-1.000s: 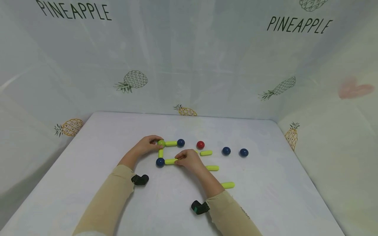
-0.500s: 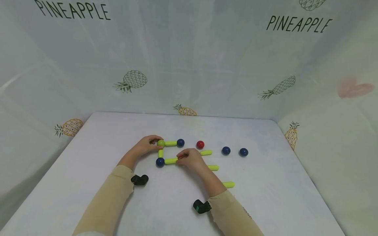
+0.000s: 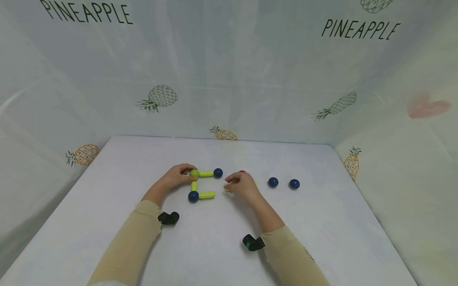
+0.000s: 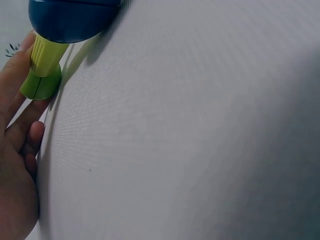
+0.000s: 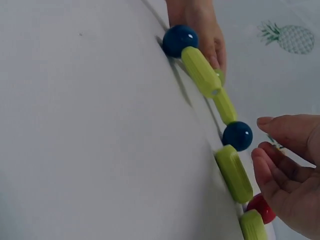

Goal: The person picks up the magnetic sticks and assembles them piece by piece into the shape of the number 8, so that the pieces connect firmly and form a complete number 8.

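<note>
In the head view my left hand (image 3: 179, 174) holds a green ball (image 3: 194, 173) between thumb and fingers. Yellow-green magnetic-looking sticks join it to a blue ball (image 3: 218, 172) on the right and a blue ball (image 3: 193, 196) nearer me. From the nearer ball a stick (image 3: 206, 195) runs right, its far end free. My right hand (image 3: 243, 186) hovers just right of this frame, thumb and fingertips apart with nothing between them, as the right wrist view shows. Close to its fingertips there lie a loose stick (image 5: 234, 174), a red ball (image 5: 263, 208) and another stick (image 5: 253, 227).
Two loose blue balls, one (image 3: 273, 182) beside the other (image 3: 294, 184), lie to the right on the white table (image 3: 322, 238). My right hand and forearm cover part of the table. A pineapple-print cloth (image 3: 250, 79) hangs behind the table.
My right hand has let go of the stick at the nearer blue ball and moved right and slightly away from me. My left hand stays on the green ball.
</note>
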### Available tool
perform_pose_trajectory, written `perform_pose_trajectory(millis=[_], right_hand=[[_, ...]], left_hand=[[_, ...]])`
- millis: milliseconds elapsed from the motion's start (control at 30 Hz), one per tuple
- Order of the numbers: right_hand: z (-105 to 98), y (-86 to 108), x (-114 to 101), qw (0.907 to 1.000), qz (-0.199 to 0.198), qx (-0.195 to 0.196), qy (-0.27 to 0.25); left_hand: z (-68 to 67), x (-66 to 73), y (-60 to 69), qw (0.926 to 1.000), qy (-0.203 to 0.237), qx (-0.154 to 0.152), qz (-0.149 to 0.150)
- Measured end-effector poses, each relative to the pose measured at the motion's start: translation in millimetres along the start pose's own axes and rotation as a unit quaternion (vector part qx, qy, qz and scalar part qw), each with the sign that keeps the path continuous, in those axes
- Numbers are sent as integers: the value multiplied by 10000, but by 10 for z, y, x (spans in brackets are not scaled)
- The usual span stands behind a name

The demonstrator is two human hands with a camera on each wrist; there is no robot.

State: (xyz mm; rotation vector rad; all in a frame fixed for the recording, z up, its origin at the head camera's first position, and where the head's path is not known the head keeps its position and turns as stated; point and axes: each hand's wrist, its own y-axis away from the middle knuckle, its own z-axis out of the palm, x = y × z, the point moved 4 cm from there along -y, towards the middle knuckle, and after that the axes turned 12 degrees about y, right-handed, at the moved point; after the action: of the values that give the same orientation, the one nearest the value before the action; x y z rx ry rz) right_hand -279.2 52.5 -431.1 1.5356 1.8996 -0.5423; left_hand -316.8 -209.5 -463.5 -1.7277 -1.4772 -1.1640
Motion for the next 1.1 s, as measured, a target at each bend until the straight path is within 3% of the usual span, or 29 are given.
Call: perform_pose_trajectory(millis=[767,1100], right_hand=[[-249,-63,237,9950,594,804,85],[-244,-114,284,9943,733,760,132]], left_hand=[[-3,-40,-23,10000,34,23,-80],[8,-33,-4,9999,81,53,-109]])
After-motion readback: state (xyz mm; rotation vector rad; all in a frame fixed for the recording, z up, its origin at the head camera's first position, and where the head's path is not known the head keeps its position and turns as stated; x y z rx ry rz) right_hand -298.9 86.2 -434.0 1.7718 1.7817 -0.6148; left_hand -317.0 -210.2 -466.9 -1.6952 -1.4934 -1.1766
